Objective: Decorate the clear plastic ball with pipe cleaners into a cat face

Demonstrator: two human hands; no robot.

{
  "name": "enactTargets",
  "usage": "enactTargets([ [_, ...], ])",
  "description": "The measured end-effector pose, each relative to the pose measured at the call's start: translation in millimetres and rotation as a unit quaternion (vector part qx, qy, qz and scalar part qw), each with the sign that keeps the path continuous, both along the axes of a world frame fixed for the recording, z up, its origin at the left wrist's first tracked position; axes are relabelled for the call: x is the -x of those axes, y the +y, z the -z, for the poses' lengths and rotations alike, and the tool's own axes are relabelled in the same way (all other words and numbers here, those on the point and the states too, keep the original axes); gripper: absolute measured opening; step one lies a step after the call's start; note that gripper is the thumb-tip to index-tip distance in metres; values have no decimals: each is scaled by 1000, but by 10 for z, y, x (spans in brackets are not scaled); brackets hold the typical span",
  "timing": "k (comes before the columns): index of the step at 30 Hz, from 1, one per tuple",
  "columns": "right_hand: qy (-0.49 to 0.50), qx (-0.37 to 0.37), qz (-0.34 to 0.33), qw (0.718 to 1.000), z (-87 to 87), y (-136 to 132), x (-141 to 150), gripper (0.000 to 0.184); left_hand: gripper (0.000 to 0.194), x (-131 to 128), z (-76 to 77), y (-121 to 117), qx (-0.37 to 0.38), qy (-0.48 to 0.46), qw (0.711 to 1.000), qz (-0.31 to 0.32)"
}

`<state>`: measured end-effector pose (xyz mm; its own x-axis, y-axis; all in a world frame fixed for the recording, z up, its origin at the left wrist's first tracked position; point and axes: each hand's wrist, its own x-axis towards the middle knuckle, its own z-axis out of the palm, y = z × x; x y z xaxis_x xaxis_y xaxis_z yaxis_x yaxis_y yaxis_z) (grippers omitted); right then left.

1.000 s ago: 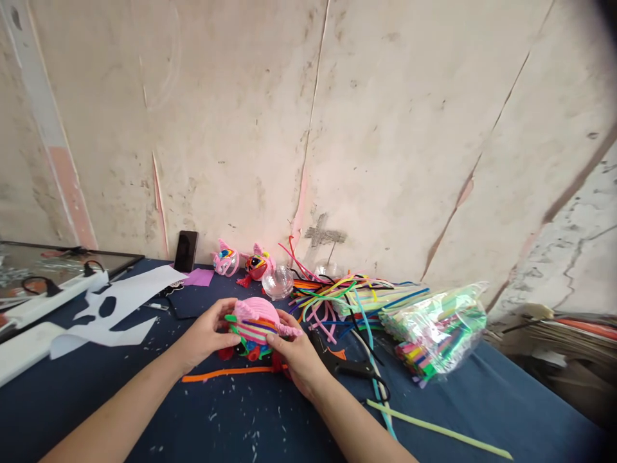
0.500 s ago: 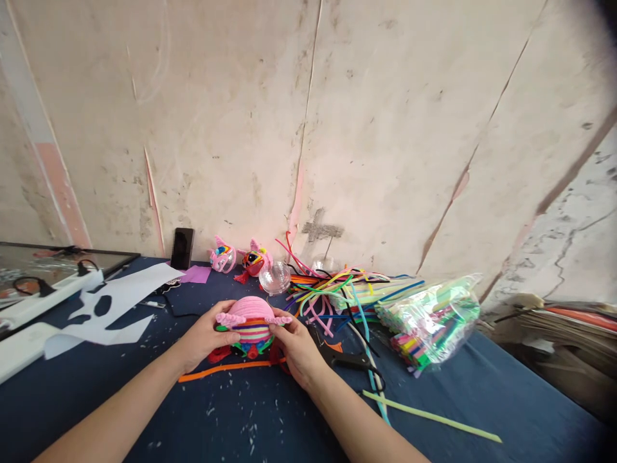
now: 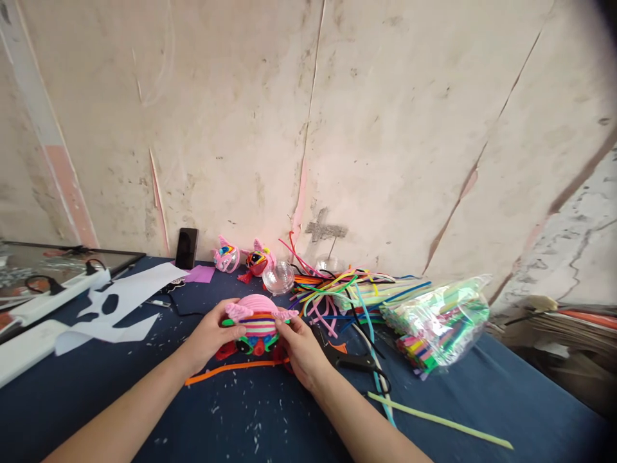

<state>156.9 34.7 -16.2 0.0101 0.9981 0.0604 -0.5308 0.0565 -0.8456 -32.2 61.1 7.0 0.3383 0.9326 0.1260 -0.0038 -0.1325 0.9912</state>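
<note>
Between my two hands is a round pink pipe-cleaner animal head (image 3: pixel 258 307) with coloured stripes, pink ears, green-ringed dark eyes and a red nose. My left hand (image 3: pixel 214 331) grips its left side, thumb in front. On the right side, my right hand (image 3: pixel 296 344) pinches it near the ear. Red tufts hang at both sides of it, partly hidden by the fingers. An orange pipe cleaner (image 3: pixel 231 369) lies on the table just below. Right of my right hand rests a black glue gun (image 3: pixel 354 361).
Two similar pink heads (image 3: pixel 225 256) and a clear plastic dome (image 3: pixel 278 278) stand near the wall. Loose pipe cleaners (image 3: pixel 347 296) and a plastic bag of them (image 3: pixel 441 328) lie to the right. Cut white paper (image 3: pixel 120 308), a phone (image 3: pixel 186 248) and a power strip (image 3: pixel 58 299) are leftward.
The pink head has tilted in my hands, so its eyes and nose show more from above. The whole view has shifted slightly. Both hands keep their hold.
</note>
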Motion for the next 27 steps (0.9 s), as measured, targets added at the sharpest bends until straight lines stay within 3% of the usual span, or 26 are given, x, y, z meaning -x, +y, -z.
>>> enactTargets([
  [3,1,18,-15,1000,-14,-11,-11,44,51,6,12,20,10,-25,1000,8],
  [5,6,19,-22,1000,-21,0,-34,46,57,31,19,40,-10,-27,999,36],
  [7,12,1,-38,999,-36,14,-62,47,67,62,22,44,-66,0,996,54],
  [9,16,-38,-54,998,-63,19,-90,50,74,82,22,20,-157,59,985,31],
  [12,8,-119,-45,992,-117,-11,-137,59,77,86,19,-45,-337,144,929,-50],
  [15,-68,-171,-14,983,-169,-68,-215,71,67,93,4,-82,-512,171,836,-96],
  [17,-128,-194,9,973,-197,-100,-275,74,59,113,-9,-79,-577,181,789,-108],
  [20,-173,-221,30,959,-216,-117,-338,71,57,148,-14,-64,-609,187,762,-115],
  [22,-178,-217,25,959,-215,-110,-350,70,60,158,5,-62,-608,182,764,-117],
  [24,-171,-202,17,964,-212,-96,-341,70,61,150,38,-67,-580,168,789,-117],
  [25,-166,-194,16,967,-212,-90,-333,67,62,138,55,-71,-547,156,815,-110],
  [27,-161,-175,20,971,-213,-81,-314,56,67,101,82,-78,-430,114,894,-61],
])
